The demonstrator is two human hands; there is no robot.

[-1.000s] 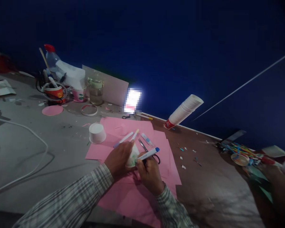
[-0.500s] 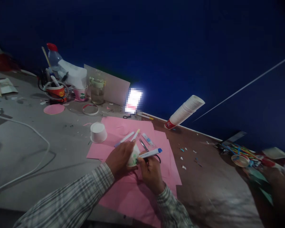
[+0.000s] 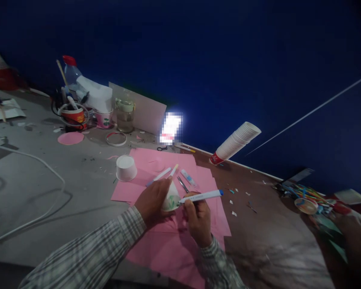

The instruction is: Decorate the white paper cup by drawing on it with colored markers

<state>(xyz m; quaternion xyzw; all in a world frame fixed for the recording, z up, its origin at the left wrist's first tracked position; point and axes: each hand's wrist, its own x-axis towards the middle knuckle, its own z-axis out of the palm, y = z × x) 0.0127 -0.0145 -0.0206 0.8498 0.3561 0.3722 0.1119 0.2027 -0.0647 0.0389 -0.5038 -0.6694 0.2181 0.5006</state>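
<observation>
Left hand [image 3: 153,198] clamped on white cup [image 3: 172,192], tilted over pink sheets [image 3: 165,249]; right hand [image 3: 199,218] pinches marker [image 3: 203,196], tip by cup's edge. Green marks done on one side, upper part bare; hidden side can't be judged.

And here we see matt pink paper [image 3: 174,249] beneath shiny metal scissors [image 3: 183,184], a smooth white plastic-looking marker [image 3: 203,196], and checked cloth sleeves [image 3: 87,249]!

There's one held cup [image 3: 171,197], one held marker [image 3: 203,196], one jar [image 3: 125,118].
</observation>
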